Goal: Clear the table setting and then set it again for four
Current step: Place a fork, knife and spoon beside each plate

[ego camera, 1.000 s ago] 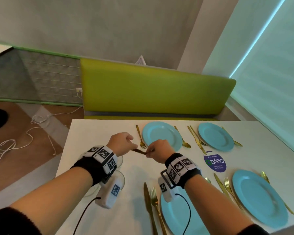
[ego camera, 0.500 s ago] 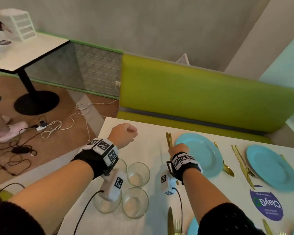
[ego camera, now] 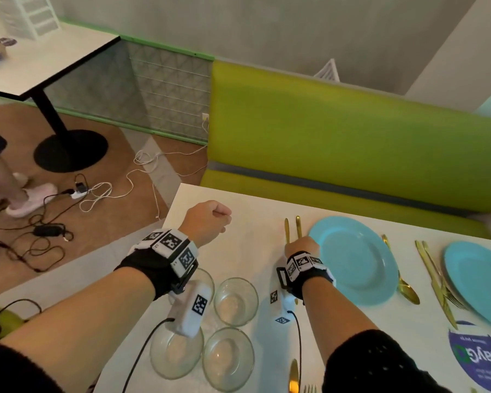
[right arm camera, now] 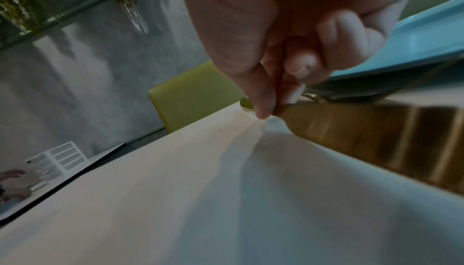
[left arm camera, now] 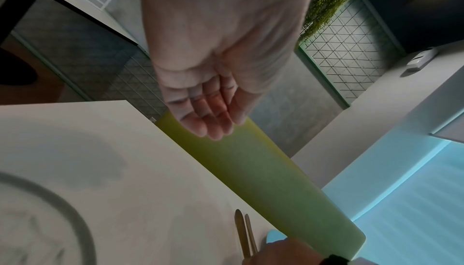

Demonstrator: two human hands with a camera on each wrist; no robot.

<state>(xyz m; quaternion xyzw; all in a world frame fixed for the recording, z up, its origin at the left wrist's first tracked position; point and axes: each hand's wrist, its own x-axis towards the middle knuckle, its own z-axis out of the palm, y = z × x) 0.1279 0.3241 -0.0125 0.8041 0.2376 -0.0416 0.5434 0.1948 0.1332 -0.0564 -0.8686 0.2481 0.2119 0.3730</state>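
My right hand is down on the white table, just left of a blue plate. In the right wrist view its thumb and fingers pinch a gold knife that lies flat on the tabletop. From the head, the knife's handle sticks out beyond the hand, with a gold fork's handle right beside it. My left hand hovers over the table's far left corner. Its fingers are folded onto the palm and hold nothing.
Several clear glass bowls cluster under my left forearm. A gold spoon lies right of the plate, then a knife and fork and a second blue plate. A green bench runs behind. Cables litter the floor at left.
A second ago both hands held the knife in the air. My left hand has let go and drawn left; my right hand has lowered the knife beside the fork.
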